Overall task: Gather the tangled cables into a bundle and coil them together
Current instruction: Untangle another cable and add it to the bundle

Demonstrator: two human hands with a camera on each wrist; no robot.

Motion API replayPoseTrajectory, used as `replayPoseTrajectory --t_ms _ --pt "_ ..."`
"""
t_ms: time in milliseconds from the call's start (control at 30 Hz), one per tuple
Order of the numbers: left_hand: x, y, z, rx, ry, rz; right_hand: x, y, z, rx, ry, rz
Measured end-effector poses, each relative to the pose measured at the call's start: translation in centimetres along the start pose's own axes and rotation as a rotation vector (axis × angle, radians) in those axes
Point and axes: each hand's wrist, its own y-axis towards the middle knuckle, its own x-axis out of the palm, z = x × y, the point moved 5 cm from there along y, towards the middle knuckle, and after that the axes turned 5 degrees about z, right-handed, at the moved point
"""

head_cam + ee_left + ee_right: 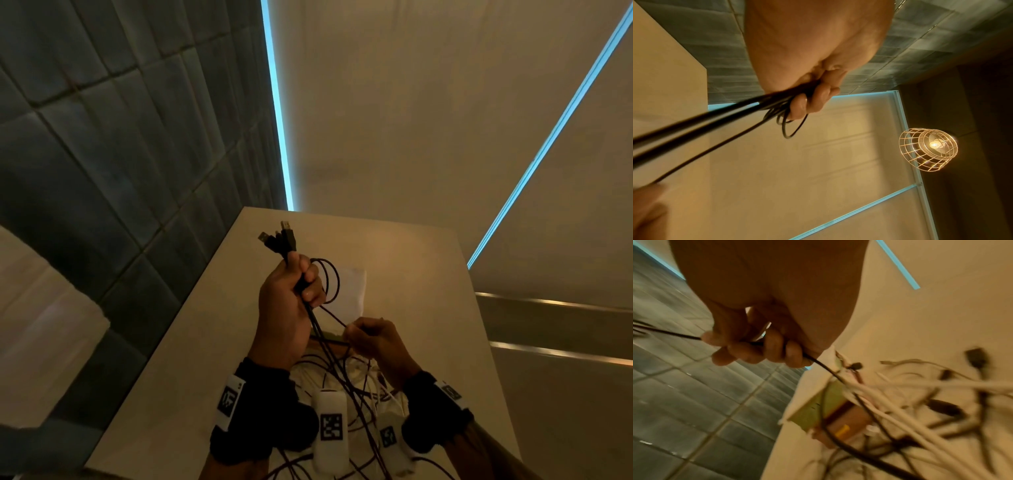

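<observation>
My left hand (301, 284) is raised above the table and grips a bundle of black cables (318, 329), with several USB plugs (279, 236) sticking out above the fist and a loop (330, 281) hanging beside it. In the left wrist view the fingers (813, 100) curl round the black cables (715, 116) and small loops (789, 128). Lower right, my right hand (366, 334) pinches one thin black cable (824, 366) that runs between thumb and fingers (756, 352) down to the tangle of white and black cables (342, 380) on the table.
The pale table (191, 342) has its left edge beside a dark tiled floor (102, 137). A white paper (352, 291) lies behind the hands. A greenish box (813, 408) sits under the tangle. A wire-cage lamp (929, 149) hangs overhead.
</observation>
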Motion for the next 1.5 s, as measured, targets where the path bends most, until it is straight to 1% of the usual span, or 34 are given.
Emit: replayPoseTrajectory --t_ms 133,333,500,600,700,767,833,900,967,1033,1133,1200,1333,1433,1500 --pt "-0.2 -0.2 0.1 0.006 0.000 -0.010 -1.0 -0.4 4.0 0.031 -0.048 0.031" --pt "-0.3 -0.4 0.5 0.040 0.033 -0.028 -0.9 -0.1 6.3 -0.001 -0.136 0.019" --pt "-0.8 -0.4 1.0 0.074 0.088 0.029 -1.8 -0.2 8.8 0.043 -0.235 0.026" --pt "-1.4 -0.2 0.9 0.074 0.158 0.081 -2.3 0.0 8.8 0.055 -0.285 0.117" --pt "-2.1 0.0 0.5 0.070 0.230 0.147 -2.4 0.5 5.8 0.055 -0.215 0.235" --pt "-2.5 0.1 -0.1 0.035 0.239 0.192 -1.7 0.9 1.9 0.014 -0.112 0.261" --pt "-2.6 0.0 -0.8 -0.002 0.253 0.232 -0.5 1.0 -2.8 -0.083 0.013 0.217" --pt "-2.4 -0.1 -1.1 -0.018 0.274 0.253 1.0 0.8 -6.9 -0.199 0.075 0.139" --pt "-1.9 -0.2 -1.1 -0.030 0.256 0.241 2.4 0.2 -9.5 -0.275 0.082 0.036" --pt "-1.4 -0.3 -1.0 -0.046 0.193 0.202 3.5 -0.4 -10.4 -0.280 0.053 -0.054" --pt "-0.9 -0.3 -0.7 -0.038 0.034 0.133 3.7 -0.4 -9.3 -0.223 0.006 -0.096" --pt "-0.9 -0.3 -0.6 -0.015 -0.016 0.101 3.3 -0.3 -7.7 -0.164 -0.006 -0.094" --pt "-0.9 0.0 -0.3 -0.011 -0.020 0.041 1.9 -0.3 -3.0 -0.017 -0.012 -0.063" --pt "-1.3 0.3 -0.4 -0.009 0.007 0.038 0.9 -0.4 1.1 0.003 -0.072 -0.069" --pt "-1.4 0.3 -0.8 -0.024 0.040 0.052 0.3 -0.3 3.3 0.043 -0.101 -0.055"
